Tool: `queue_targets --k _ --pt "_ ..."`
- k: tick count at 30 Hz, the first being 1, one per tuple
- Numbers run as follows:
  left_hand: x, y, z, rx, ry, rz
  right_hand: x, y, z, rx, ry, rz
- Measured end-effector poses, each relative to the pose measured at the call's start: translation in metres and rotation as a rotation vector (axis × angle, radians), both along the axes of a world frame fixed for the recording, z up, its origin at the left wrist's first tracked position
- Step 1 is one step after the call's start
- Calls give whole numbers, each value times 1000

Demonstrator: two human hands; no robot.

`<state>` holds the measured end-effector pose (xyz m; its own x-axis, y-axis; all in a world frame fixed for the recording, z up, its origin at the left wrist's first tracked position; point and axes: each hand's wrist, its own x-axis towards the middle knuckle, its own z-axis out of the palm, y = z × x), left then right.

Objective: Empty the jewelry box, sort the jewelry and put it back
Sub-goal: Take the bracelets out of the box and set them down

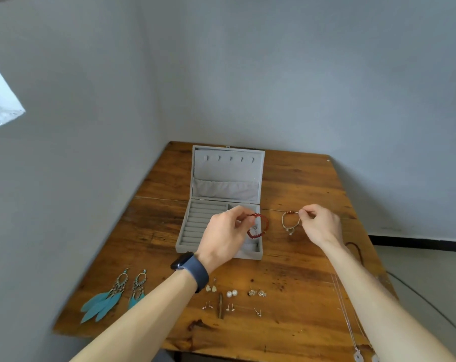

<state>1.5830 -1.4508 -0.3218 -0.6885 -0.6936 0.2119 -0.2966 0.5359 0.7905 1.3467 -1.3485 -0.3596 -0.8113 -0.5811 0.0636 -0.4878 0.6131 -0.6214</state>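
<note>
A grey jewelry box (195, 226) stands open in the middle of the wooden table, lid upright. My left hand (225, 235) hovers over the box's right compartment and pinches a red bead bracelet (259, 227), which hangs from the fingertips. My right hand (319, 224) is to the right of the box, above the table, and pinches a pale bead bracelet (289, 222) with a small charm dangling. Something small lies in the compartment beneath the red bracelet; I cannot tell what.
Two turquoise feather earrings (112, 296) lie at the front left. Several small stud and pearl earrings (232, 293) sit in rows near the front edge. A thin silver chain (346, 317) runs along the right edge, and a dark cord (356, 250) lies behind my right forearm.
</note>
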Motion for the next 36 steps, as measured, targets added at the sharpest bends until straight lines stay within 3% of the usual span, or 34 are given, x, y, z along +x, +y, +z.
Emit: queue_targets --k 5,7,13,24,31,36 --pt "-23 14 1 148 55 -93 46 50 21 -273 -531 320" --pt "-32 22 -1 169 33 -134 59 64 20 -311 -594 357" --pt "-45 34 -17 160 -37 -161 70 86 6 -389 -342 178" --pt "-17 7 -55 -394 -420 4 59 78 3 -179 -152 104" --pt "13 -33 -65 -327 -577 88 56 50 -2 -142 -201 69" --pt "20 -41 -72 -304 -691 70 50 41 -17 89 20 -93"
